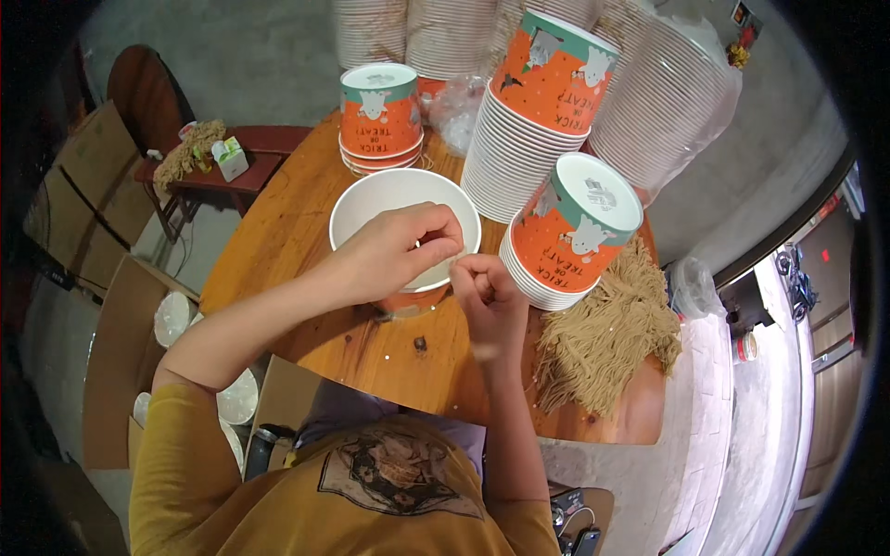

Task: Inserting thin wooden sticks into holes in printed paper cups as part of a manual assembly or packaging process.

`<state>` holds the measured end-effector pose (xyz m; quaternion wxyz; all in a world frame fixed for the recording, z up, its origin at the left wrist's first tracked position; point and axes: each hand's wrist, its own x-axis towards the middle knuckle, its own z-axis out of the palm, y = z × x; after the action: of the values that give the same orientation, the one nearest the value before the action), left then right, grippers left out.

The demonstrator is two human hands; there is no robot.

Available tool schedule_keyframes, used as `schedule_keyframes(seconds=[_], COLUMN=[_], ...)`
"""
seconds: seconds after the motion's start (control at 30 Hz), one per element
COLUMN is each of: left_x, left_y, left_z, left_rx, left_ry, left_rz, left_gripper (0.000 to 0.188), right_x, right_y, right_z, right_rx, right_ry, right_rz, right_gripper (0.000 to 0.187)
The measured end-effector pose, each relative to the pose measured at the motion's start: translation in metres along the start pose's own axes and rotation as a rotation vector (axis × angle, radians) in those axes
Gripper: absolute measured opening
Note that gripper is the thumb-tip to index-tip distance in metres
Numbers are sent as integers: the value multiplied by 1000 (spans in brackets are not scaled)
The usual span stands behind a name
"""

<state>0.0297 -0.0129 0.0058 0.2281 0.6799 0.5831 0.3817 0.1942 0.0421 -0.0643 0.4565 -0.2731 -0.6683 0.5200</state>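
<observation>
An upright paper bucket (366,196), white inside and orange outside, stands in front of me on the wooden table. My left hand (394,248) reaches over its opening with thumb and forefinger pinched together. Close beside it, at the bucket's right rim, my right hand (489,295) is closed in a pinch too. Whatever the fingertips hold is too small or hidden to make out. To the right of my right hand lies a heap of tan cords (607,338). Upside-down orange and green paper buckets (565,236) are stacked just behind it.
A taller stack of upside-down buckets (524,153) rises behind, with a shorter stack (378,116) at the back left. Plastic-wrapped bucket stacks (663,93) line the wall. Left of the wooden table (269,222) are a red bench (264,141) and a cardboard box (120,371) holding white buckets.
</observation>
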Motion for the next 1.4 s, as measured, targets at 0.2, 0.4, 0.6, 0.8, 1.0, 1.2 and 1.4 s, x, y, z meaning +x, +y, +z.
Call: schedule_keyframes(seconds=[0.2, 0.4, 0.6, 0.8, 1.0, 1.2, 1.4], left_x=[1, 8, 17, 16, 15, 18, 19], left_y=[-16, -13, -15, -22, -13, -12, -15], left_z=[7, 7, 4, 9, 11, 8, 9], left_rx=[-355, -468, -570, -516, -461, -474, -480], left_ry=[-135, -249, -234, -290, -321, -369, -347], left_rz=[-104, -322, -359, -274, -240, -306, -324], left_gripper=[25, 31, 13, 11, 17, 16, 15], right_x=[5, 6, 2, 11, 29, 21, 0], right_y=[3, 2, -6, -59, -39, -15, -4], right_z=[3, 3, -22, -29, -33, -39, -33], right_rx=[180, 269, -1, 128, 200, 305, 6], right_ry=[-6, 3, -69, -328, -187, -60, -15], right_rz=[128, 172, -61, 258, 269, 296, 27], right_gripper=[4, 6, 7, 4, 14, 15, 10])
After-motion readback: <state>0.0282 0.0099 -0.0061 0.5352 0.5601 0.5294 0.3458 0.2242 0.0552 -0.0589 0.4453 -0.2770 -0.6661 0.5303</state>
